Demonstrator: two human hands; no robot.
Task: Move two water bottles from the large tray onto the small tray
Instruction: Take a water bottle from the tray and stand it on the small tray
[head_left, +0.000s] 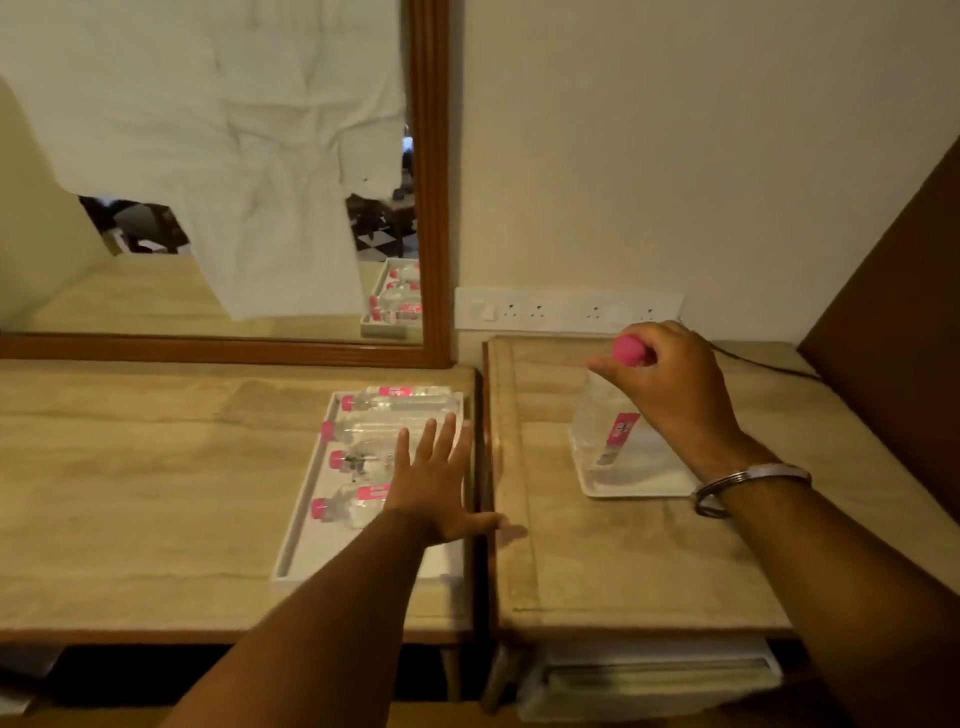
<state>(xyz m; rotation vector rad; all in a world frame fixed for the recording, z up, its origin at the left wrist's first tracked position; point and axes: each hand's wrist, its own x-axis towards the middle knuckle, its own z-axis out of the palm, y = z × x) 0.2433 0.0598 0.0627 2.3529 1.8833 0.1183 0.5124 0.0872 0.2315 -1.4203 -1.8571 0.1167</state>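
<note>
Lying bottles (363, 457) crowding large tray (304, 525)

The right hand (670, 384) is gripping the pink cap of an upright water bottle (610, 431) standing on the small tray (644, 486) on the right table (597, 561). The left hand (434, 480) is hovering, fingers (447, 431) spread, over bottles lying in the large tray (306, 525).

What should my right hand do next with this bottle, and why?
Probably lower it and let go: the right hand holds the water bottle by its pink cap, upright over the small tray, apparently at its surface.
</note>
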